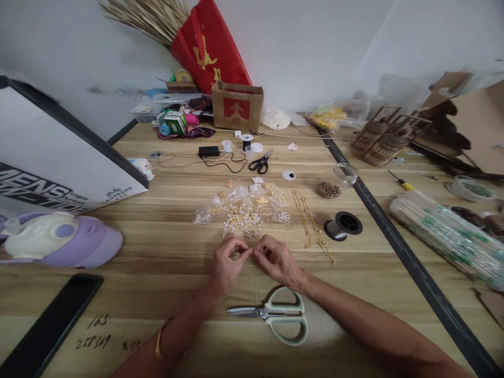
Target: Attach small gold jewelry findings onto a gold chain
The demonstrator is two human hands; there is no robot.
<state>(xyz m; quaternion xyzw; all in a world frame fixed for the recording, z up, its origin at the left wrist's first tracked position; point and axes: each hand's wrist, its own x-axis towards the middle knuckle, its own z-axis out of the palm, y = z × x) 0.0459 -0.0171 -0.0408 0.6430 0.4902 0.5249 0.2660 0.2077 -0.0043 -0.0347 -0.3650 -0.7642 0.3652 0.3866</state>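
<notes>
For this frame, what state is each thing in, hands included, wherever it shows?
Left hand: thumb and finger pinched; anything between them too small to tell.
Right hand: likewise pinched, close to the left.
Shiny beads: heaped loose.
Pale-handled scissors: lying flat, unheld.
Black-handled scissors: lying flat, unheld.
Gold chain: stretched out loosely.
Phone: screen dark.
Jar: uncovered, beads inside.
Red bag: leaning.

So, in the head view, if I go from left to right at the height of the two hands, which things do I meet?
Purple-white object → left hand → right hand → gold chains → spool → black strip → stick pack.
</notes>
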